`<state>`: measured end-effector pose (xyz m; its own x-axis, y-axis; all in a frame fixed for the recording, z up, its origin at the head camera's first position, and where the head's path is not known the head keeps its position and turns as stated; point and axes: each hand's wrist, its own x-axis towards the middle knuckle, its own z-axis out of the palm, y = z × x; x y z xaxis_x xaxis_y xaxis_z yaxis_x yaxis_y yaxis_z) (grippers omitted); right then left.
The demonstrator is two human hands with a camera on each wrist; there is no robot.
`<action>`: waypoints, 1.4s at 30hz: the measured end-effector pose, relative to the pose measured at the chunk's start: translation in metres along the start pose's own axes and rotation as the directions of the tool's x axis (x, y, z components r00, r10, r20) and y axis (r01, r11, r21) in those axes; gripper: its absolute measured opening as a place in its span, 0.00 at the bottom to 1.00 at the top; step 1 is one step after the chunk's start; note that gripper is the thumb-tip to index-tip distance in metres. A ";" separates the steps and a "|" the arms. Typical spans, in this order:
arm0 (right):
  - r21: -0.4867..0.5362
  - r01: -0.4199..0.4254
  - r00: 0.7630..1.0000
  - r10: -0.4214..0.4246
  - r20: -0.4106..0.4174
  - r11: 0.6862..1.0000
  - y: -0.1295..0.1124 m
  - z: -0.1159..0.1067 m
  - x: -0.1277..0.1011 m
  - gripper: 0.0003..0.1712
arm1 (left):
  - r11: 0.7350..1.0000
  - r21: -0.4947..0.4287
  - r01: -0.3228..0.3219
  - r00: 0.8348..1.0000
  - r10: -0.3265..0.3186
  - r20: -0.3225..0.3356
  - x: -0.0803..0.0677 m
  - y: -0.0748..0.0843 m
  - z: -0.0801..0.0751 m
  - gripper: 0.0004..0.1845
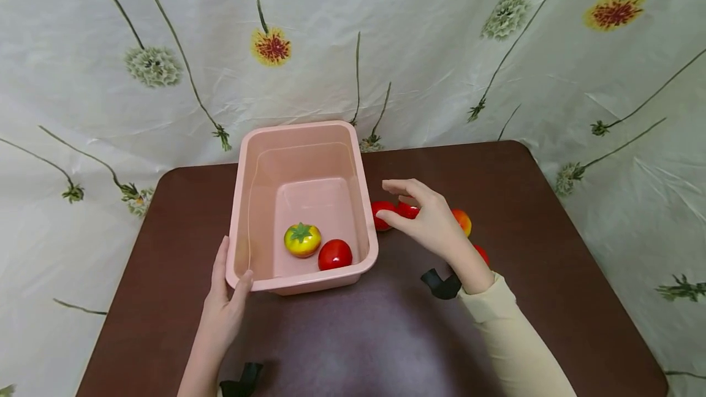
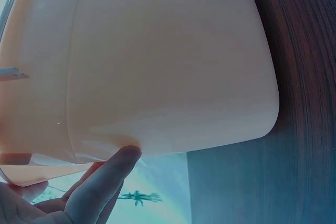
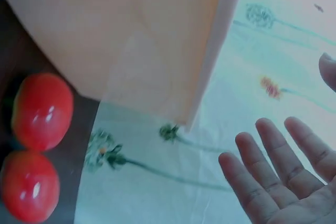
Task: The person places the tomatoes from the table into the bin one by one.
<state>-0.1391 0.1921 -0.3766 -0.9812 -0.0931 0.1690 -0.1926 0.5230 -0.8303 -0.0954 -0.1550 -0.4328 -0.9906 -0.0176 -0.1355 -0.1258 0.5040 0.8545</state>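
Head view showed my right hand (image 1: 427, 219) hovering, fingers spread, over two red tomatoes (image 1: 383, 213) beside the pink tub (image 1: 364, 201) on the bench. They looked glossy, light, slippery; best cupped around the middle.

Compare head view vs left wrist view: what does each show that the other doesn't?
Head only: a yellow tomato and a red tomato inside the tub, more red ones by the open right hand.
Left wrist only: a close look at the tub's outer wall.
Both: the pink tub, the left hand at its corner, and the brown table.
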 end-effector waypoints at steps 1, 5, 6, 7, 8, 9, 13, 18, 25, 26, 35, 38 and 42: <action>-0.006 -0.021 1.000 0.021 -0.009 1.000 0.002 -0.003 -0.002 0.29 | 1.000 -0.001 0.003 1.000 -0.003 0.002 0.000 0.000 0.000 0.42; -0.035 -0.101 0.995 0.100 -0.024 0.994 0.013 -0.012 -0.009 0.30 | 1.000 -0.002 0.010 1.000 -0.010 0.007 0.001 0.001 -0.001 0.42; -0.040 -0.116 0.993 0.115 -0.026 0.992 0.017 -0.014 -0.011 0.30 | 1.000 -0.002 0.012 1.000 -0.012 0.007 0.001 0.001 -0.001 0.42; -0.043 -0.126 0.992 0.125 -0.028 0.991 0.021 -0.015 -0.012 0.30 | 1.000 -0.004 0.011 1.000 -0.011 0.008 0.001 0.002 -0.001 0.42; -0.046 -0.136 0.990 0.134 -0.031 0.990 0.024 -0.017 -0.014 0.30 | 1.000 -0.005 0.009 1.000 -0.009 0.007 0.002 0.002 -0.001 0.42; -0.051 -0.146 0.989 0.144 -0.034 0.988 0.029 -0.019 -0.016 0.30 | 1.000 -0.006 0.007 1.000 -0.007 0.006 0.002 0.002 -0.001 0.42; -0.063 -0.208 0.978 0.205 -0.045 0.976 0.045 -0.027 -0.027 0.30 | 1.000 -0.006 0.006 1.000 -0.006 0.007 0.003 0.001 -0.001 0.42; -0.087 -0.302 0.953 0.298 -0.057 0.949 0.064 -0.037 -0.044 0.32 | 1.000 0.006 0.008 1.000 -0.008 0.013 0.003 0.000 -0.001 0.42; -0.105 -0.357 0.933 0.349 -0.091 0.928 0.086 -0.044 -0.062 0.33 | 1.000 0.017 -0.015 1.000 0.015 0.004 0.003 0.000 -0.001 0.43; -0.109 -0.364 0.930 0.355 -0.096 0.925 0.088 -0.044 -0.064 0.33 | 1.000 0.016 -0.015 1.000 0.015 0.005 0.003 0.000 -0.001 0.43; -0.208 -0.437 0.899 0.427 -0.092 0.875 0.102 -0.051 -0.076 0.39 | 1.000 0.014 -0.005 1.000 0.005 0.009 0.003 -0.001 -0.001 0.42; -0.228 -0.463 0.886 0.456 -0.084 0.856 0.107 -0.051 -0.079 0.40 | 1.000 0.014 -0.010 1.000 0.010 0.003 0.002 -0.002 -0.001 0.42; -0.252 -0.508 0.858 0.510 -0.063 0.824 0.115 -0.049 -0.083 0.44 | 1.000 0.017 -0.013 1.000 0.013 0.002 0.003 -0.003 -0.002 0.42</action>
<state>-0.0790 0.3010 -0.4601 -0.9395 0.2402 -0.2444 0.3423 0.6913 -0.6363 -0.0976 -0.1579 -0.4350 -0.9921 -0.0094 -0.1249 -0.1116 0.5187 0.8476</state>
